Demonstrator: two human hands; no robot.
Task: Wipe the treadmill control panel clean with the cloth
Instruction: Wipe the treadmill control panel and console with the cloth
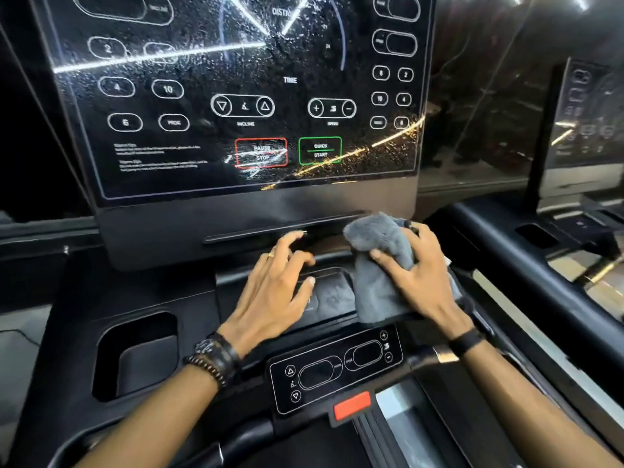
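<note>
The black glossy control panel (243, 96) fills the upper half of the head view, speckled with droplets and streaks around its printed buttons. Below it, a grey cloth (378, 261) lies bunched on the console tray under the panel. My right hand (422, 275) grips the cloth from the right, thumb pressed into its folds. My left hand (277, 288) rests just left of the cloth with fingers spread on the tray, holding nothing.
A small lower control pad (337, 369) with a red safety key (352, 405) sits near my wrists. An empty cup holder (138, 352) is at the left. A thick black handrail (526, 258) runs along the right, with another treadmill console (587, 130) beyond.
</note>
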